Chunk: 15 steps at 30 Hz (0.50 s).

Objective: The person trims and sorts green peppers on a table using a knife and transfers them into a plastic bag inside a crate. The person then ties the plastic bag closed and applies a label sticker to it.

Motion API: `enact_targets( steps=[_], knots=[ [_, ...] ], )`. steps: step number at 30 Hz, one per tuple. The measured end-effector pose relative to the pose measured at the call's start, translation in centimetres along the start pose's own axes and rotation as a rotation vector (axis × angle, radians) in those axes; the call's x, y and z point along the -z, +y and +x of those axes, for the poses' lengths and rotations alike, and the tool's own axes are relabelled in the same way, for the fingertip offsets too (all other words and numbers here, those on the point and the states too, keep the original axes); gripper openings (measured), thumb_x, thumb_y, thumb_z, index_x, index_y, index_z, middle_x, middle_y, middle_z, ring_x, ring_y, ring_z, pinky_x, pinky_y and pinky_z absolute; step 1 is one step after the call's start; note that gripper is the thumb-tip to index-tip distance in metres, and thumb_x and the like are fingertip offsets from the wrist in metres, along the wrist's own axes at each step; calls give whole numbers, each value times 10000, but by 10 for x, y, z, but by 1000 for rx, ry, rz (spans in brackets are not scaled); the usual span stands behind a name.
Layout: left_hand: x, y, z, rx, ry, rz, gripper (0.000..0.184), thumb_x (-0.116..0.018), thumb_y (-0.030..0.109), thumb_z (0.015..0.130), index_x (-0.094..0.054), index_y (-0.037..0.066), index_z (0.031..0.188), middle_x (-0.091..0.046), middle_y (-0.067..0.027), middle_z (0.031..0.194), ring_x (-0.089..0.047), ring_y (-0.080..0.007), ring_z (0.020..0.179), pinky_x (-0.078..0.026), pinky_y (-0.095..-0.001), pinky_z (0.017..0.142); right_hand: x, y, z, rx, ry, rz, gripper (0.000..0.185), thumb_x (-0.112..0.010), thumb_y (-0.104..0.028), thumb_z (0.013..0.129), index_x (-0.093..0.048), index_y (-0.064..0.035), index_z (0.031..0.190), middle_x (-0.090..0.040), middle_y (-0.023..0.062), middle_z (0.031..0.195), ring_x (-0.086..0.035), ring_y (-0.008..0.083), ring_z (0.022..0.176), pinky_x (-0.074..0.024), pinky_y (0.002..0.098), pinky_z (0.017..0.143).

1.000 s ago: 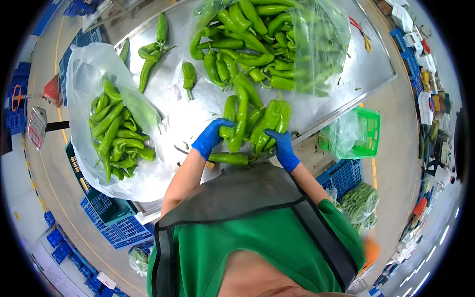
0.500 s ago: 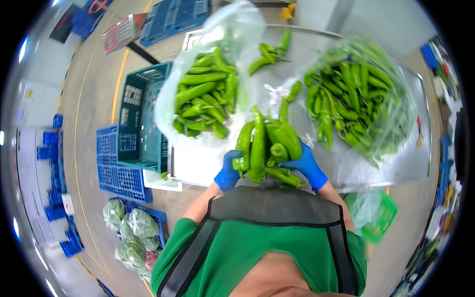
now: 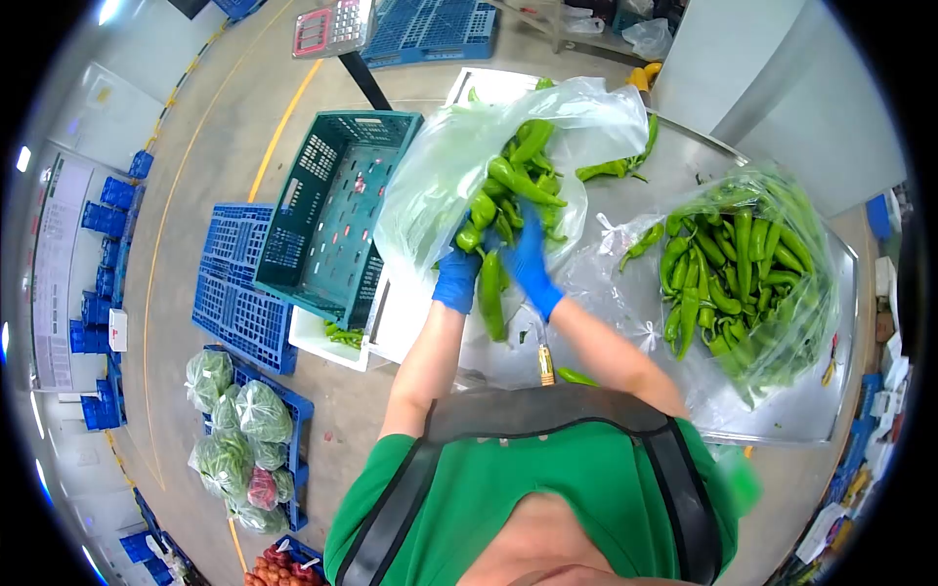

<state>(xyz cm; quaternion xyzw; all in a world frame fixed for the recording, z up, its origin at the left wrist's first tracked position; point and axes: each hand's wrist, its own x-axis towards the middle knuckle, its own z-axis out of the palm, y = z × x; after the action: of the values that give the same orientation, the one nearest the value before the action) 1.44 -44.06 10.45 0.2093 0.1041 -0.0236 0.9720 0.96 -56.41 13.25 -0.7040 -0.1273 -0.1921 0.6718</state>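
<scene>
My left hand (image 3: 456, 280), in a blue glove, is closed around green peppers at the near mouth of a clear plastic bag (image 3: 415, 195). Opposite it, my gloved right hand (image 3: 528, 262) presses against the same bunch, its fingers partly hidden among the peppers. One long green pepper (image 3: 491, 303) hangs down between the two hands. More green peppers (image 3: 526, 176) lie inside the bag. To the right, a second clear bag (image 3: 816, 293) holds many green peppers (image 3: 733, 269). A knife with a patterned handle (image 3: 545, 363) lies on the metal table near my body.
A dark green crate (image 3: 337, 220) stands left of the table (image 3: 782, 415), beside blue pallets (image 3: 234, 283). A scale display (image 3: 332, 27) rises behind it. Loose peppers (image 3: 611, 170) lie at the table's back. Bagged vegetables (image 3: 262, 412) sit on a blue pallet at lower left.
Both hands have carried the bunch of peppers from the table's front edge forward and into the left bag's mouth. The knife handle has come into sight. The view has shifted.
</scene>
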Motion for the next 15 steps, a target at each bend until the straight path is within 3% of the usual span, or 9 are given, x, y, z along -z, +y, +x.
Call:
enact_targets(
  steps=[2,4,5,7,9,10,11,13,15],
  knots=[
    [-24,-14,-12,-7,24,0,399,-530,254,831,-520,26,1159,-548,-114,1158,-528,-258,1043,-420,-394,926,-23,19,-63,-86,-2,44,688,-698,-196,752,-346,5,1307,-433,150,1286,-459,239,1137,-360,332,964],
    [-19,-26,-19,44,28,17,435,-484,323,890,-463,47,1224,-514,-110,1214,-507,-248,1084,-426,-403,923,-10,30,-82,-440,-181,89,620,-679,-237,781,-391,10,1272,-508,135,1198,-506,222,1074,-397,324,917],
    [-11,-17,-18,-60,-16,648,432,-479,324,897,-459,50,1230,-519,-101,1208,-512,-245,1077,-437,-391,905,-4,16,-83,-619,-263,123,590,-669,-258,796,-414,13,1254,-546,127,1154,-529,213,1043,-416,320,894],
    [11,10,-18,-262,-161,1902,428,-468,326,910,-451,56,1241,-529,-83,1195,-522,-239,1062,-457,-366,870,10,17,-87,-621,-288,165,402,-613,-241,849,-510,9,1146,-636,75,923,-610,184,807,-485,305,739],
    [51,12,-23,-220,-20,897,370,-462,300,921,-501,63,1203,-578,-42,1106,-564,-223,974,-478,-311,798,32,-24,-70,-720,-299,275,351,-576,-172,870,-498,7,1161,-618,91,997,-597,177,874,-473,293,782],
    [22,30,-48,123,249,865,515,-532,245,882,-366,50,1329,-481,-81,1238,-505,-186,1056,-472,-288,809,37,-30,-67,-658,-301,372,355,-578,-171,861,-501,5,1160,-609,89,1021,-583,164,902,-460,283,804],
    [40,29,-51,101,119,984,586,-527,286,885,-288,58,1370,-454,-87,1268,-479,-183,1106,-457,-293,839,41,-35,-64,-592,-305,464,360,-580,-171,853,-504,2,1160,-601,88,1045,-568,151,931,-447,274,826],
    [-12,11,-93,113,89,1016,696,-591,297,846,-232,51,1388,-439,-88,1292,-467,-194,1132,-432,-313,884,50,-50,-55,-488,-324,575,375,-584,-158,837,-500,1,1167,-582,86,1091,-542,146,985,-423,271,869],
    [-12,-8,-124,34,-330,1441,771,-680,250,780,-240,36,1375,-467,-123,1268,-510,-226,1082,-422,-346,891,56,-65,-49,-427,-355,620,397,-588,-134,823,-488,3,1182,-561,88,1135,-520,159,1039,-400,285,910]
  ],
)
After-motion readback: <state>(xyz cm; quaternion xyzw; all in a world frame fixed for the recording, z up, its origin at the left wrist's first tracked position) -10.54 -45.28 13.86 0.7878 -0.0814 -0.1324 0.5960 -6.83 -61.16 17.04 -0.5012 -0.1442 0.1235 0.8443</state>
